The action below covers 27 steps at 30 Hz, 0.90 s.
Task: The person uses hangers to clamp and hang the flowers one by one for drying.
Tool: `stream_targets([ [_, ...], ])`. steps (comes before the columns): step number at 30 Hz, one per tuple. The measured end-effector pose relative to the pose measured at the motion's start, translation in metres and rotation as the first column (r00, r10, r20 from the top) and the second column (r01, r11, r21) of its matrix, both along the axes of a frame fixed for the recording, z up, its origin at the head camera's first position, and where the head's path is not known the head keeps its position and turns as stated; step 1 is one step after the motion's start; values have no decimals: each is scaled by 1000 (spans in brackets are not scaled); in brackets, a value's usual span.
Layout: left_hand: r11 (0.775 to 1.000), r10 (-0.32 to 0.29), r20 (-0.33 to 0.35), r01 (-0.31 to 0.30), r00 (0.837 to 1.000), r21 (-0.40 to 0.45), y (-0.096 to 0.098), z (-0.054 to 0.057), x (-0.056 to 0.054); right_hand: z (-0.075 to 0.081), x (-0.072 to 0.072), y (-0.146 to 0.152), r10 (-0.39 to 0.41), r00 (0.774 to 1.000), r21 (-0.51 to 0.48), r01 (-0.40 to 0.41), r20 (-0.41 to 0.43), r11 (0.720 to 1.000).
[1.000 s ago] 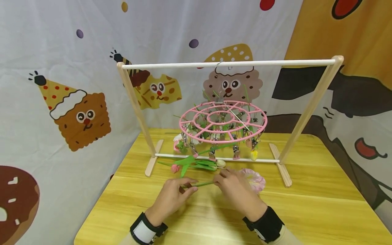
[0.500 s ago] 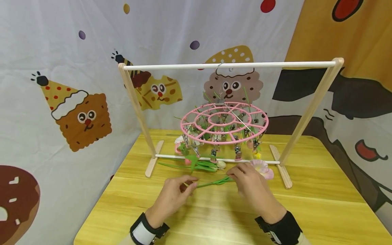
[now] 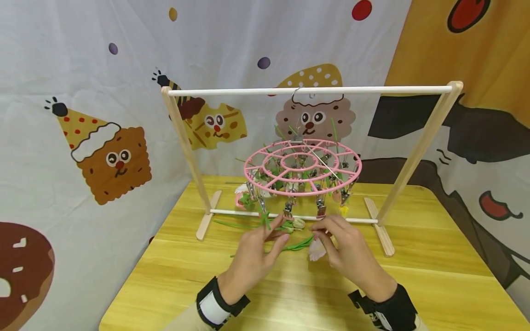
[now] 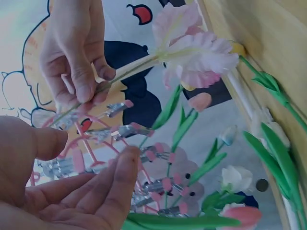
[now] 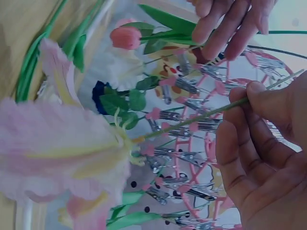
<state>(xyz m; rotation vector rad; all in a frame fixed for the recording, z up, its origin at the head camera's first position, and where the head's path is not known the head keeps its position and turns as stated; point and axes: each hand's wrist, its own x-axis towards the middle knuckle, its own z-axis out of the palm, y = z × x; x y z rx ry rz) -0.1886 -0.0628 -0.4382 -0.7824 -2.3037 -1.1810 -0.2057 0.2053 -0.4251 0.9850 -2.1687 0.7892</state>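
Observation:
My right hand pinches the thin green stem of a pale pink lily between thumb and fingers. In the head view the lily's petals hang below those fingers. My left hand is raised at the front of a pink round clip hanger, its thumb and fingers apart with nothing between them. Its fingertips are close to a hanging metal clip; whether they touch cannot be told. Several clips in the right wrist view hold artificial flowers, among them a coral tulip.
A wooden stand with a white top bar bears the hanger over the table. A white tulip and another leafy green stem lie on the table beneath it. A printed cloth hangs behind.
My left hand has left the stem near the tabletop and moved up and right toward the clips. My right hand has moved right with the lily, whose bloom now hangs downward.

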Motion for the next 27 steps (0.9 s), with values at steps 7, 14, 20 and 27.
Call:
stream_targets([
  [7,999,35,-6,-35,999,36,10,8,-4,8,2,0,77,997,-70,-75,30,995],
  [14,993,65,-117,-52,991,110,15,14,-10,18,3,0,102,994,-125,-106,-41,986],
  [20,986,97,-176,-70,980,153,16,17,-12,25,2,-7,139,981,-172,-161,-133,972],
  [27,980,109,-131,-85,985,181,19,20,-17,40,0,-13,144,978,-163,-168,-149,972],
])
